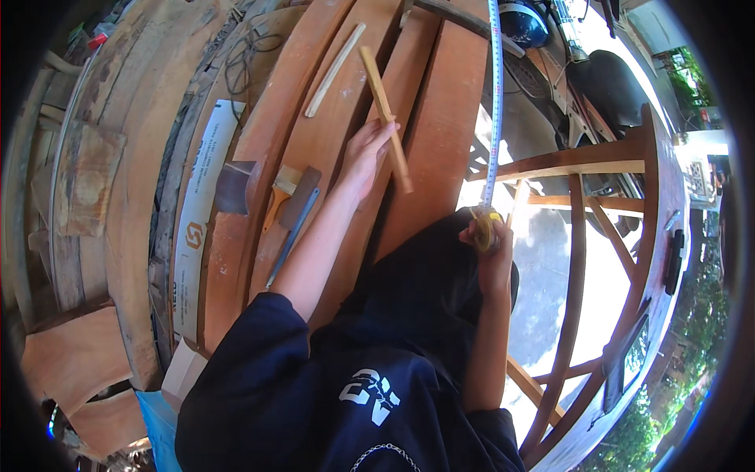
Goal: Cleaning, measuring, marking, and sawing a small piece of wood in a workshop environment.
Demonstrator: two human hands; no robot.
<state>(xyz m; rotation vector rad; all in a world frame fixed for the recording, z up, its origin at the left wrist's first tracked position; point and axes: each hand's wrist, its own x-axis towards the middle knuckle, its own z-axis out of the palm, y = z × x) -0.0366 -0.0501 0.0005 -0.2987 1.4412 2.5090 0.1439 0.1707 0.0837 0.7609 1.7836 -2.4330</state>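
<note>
My left hand (366, 157) grips a narrow wooden stick (401, 173) held at a slant above the reddish planks (432, 118). My right hand (491, 259) is wrapped round a yellow tape measure (486, 228), its white blade (494, 118) drawn out straight toward the top of the view. A pale loose strip (334, 71) lies on the planks left of the stick. Beside my left forearm lie a paintbrush (279, 197), a blue thin tool (291, 240) and dark sheets (236, 189) that look like sandpaper.
Weathered boards (126, 79), a long white printed package (200, 220) and a cord (244, 55) fill the left. A wooden frame (574, 275) stands on the right, with a motorbike (598, 82) behind it and a small black object (674, 259) on the bench at its side.
</note>
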